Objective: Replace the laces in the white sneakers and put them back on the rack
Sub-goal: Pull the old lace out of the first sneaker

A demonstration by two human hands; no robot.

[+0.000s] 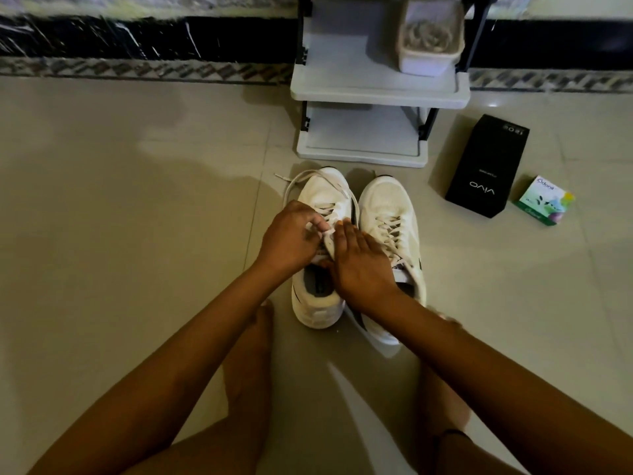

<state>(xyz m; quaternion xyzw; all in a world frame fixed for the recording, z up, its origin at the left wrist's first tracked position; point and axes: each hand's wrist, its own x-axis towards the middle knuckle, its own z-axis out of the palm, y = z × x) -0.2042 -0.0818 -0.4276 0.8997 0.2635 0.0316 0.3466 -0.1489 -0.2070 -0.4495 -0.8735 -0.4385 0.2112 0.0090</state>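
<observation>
Two white sneakers stand side by side on the floor, toes toward the rack. My left hand [294, 238] pinches the lace over the tongue of the left sneaker [322, 190], fingers curled. A loose lace [291, 188] loops out around that shoe's toe. My right hand [359, 265] lies over the left sneaker's tongue with fingers fairly straight, partly covering the gap between the shoes. The right sneaker [387, 207] is laced. The white shoe rack [376, 94] stands just beyond the shoes.
A white tub [428, 46] holding pale coiled stuff sits on the rack's shelf. A black phone box [486, 166] and a small green carton [544, 200] lie on the floor to the right. My bare legs and feet flank the shoes. A dark patterned wall base runs behind.
</observation>
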